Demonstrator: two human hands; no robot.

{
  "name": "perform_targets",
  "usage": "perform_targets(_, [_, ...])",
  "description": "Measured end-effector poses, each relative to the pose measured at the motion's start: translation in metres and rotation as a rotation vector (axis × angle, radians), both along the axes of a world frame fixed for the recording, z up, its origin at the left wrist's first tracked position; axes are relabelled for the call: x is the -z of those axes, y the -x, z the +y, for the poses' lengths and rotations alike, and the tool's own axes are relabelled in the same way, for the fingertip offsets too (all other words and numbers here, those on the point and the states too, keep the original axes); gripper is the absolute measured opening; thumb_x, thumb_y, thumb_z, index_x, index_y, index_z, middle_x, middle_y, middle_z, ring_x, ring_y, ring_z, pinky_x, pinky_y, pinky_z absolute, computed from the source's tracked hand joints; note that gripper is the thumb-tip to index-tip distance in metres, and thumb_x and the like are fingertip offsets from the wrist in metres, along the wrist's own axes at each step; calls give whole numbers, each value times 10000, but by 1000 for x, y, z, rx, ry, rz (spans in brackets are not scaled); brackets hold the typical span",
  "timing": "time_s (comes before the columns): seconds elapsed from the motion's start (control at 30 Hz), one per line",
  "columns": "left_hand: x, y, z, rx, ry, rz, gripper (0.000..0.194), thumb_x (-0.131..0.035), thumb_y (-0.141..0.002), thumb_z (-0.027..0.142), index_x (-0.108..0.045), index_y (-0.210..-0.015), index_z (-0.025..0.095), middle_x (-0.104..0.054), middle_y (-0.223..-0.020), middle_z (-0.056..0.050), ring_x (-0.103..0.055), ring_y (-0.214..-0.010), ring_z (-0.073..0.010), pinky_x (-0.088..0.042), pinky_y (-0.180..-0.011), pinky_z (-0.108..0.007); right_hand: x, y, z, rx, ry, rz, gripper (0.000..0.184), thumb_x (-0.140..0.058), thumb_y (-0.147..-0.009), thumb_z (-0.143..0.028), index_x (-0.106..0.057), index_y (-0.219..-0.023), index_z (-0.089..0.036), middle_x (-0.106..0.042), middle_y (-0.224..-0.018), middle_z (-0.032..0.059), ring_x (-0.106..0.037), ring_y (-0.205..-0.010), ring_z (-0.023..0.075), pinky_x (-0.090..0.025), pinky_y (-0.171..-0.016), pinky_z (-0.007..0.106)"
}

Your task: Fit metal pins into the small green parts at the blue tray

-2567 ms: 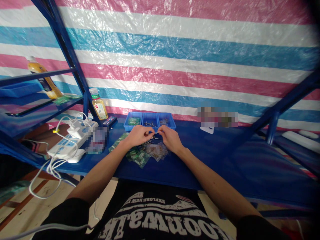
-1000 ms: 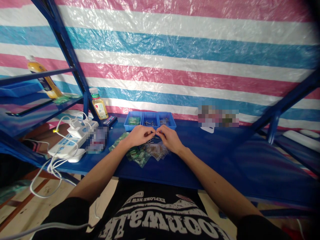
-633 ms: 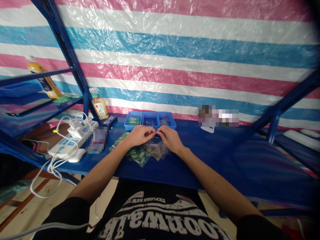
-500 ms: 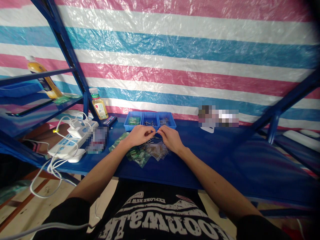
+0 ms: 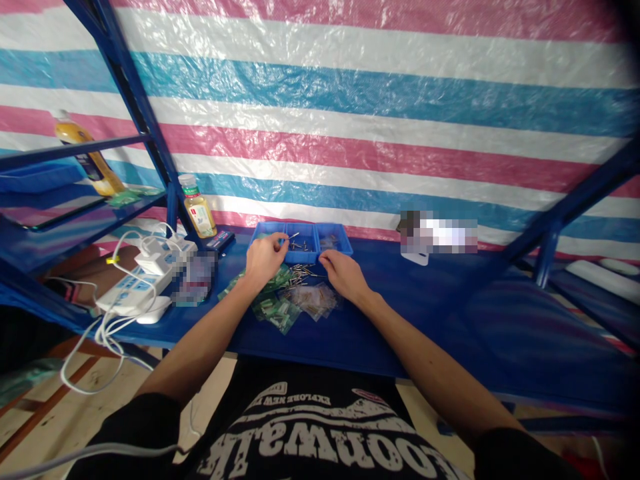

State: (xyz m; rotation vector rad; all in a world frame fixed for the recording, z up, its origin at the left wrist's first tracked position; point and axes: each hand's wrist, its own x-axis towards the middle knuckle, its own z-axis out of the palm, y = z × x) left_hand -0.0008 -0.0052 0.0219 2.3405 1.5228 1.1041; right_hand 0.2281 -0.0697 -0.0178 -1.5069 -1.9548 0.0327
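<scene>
I had the hands apart: the left hand [image 5: 264,260] was raised over the left compartment of a blue plastic three-compartment tray [image 5: 267,228], pinching a slim metal pin [image 5: 291,236] whose long axis ran sideways toward the middle compartment. The right hand [image 5: 345,277] lay loosely curled and apparently empty on a blue steel shelf [image 5: 400,320], just beside scattered loose metal pins [image 5: 303,270] and clear plastic bags [image 5: 313,301]. The left hand was clearly nearer the pin and tray.
</scene>
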Motion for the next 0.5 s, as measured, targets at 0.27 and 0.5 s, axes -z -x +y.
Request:
perform_targets(0.27, [-1, -3, -4, 91, 4, 78, 325, -602, -978, 347, -696, -1283, 283, -722, -758, 17, -652, -716, -181, -387, -642, -262, -2, 1, -2, -20, 109, -99, 77, -618, -974, -199, -673, -937, -239, -691, -968, 26, -641, -906, 197, -427, -754, 284])
perform_targets(0.5, [-1, -3, -4, 252, 4, 109, 324, -538, -1003, 334, -704, -1269, 255, -690, -721, 17, -625, -656, -161, -395, -644, -256, -1, -2, -2, -64, 217, -174, 68, -696, -941, -198, -666, -886, -224, -675, -989, 37, -625, -985, 202, -412, -779, 273])
